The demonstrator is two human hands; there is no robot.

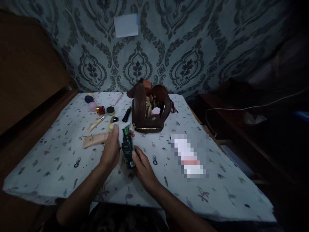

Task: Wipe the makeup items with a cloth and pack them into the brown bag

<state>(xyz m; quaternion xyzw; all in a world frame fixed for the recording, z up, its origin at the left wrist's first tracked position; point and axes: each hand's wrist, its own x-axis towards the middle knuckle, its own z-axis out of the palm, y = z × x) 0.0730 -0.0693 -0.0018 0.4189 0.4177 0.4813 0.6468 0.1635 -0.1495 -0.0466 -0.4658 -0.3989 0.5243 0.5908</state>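
Observation:
My right hand [144, 166] grips a dark green bottle [127, 149] by its lower part, the bottle tilted over the near middle of the table. My left hand [111, 149] presses a white cloth or tissue [120, 129] against the bottle's upper end, by its brighter green cap [126, 130]. Behind the hands stands an unzipped brown bag [147, 120] with cosmetics inside, a pink-white round lid [155, 111] among them. A beige tube [94, 140] lies just left of my left hand. Close behind the cloth are a black tube [126, 114] and a small dark-lidded jar [114, 119].
Farther left lie a slim gold-capped tube [95, 124], a red-and-gold jar [100, 110], a green-lidded jar [110, 110], a pink round item [92, 106] and a pale pink tube [116, 99]. A blurred-out rectangle [189, 156] is at right. The patterned cloth [60, 161] covers the table.

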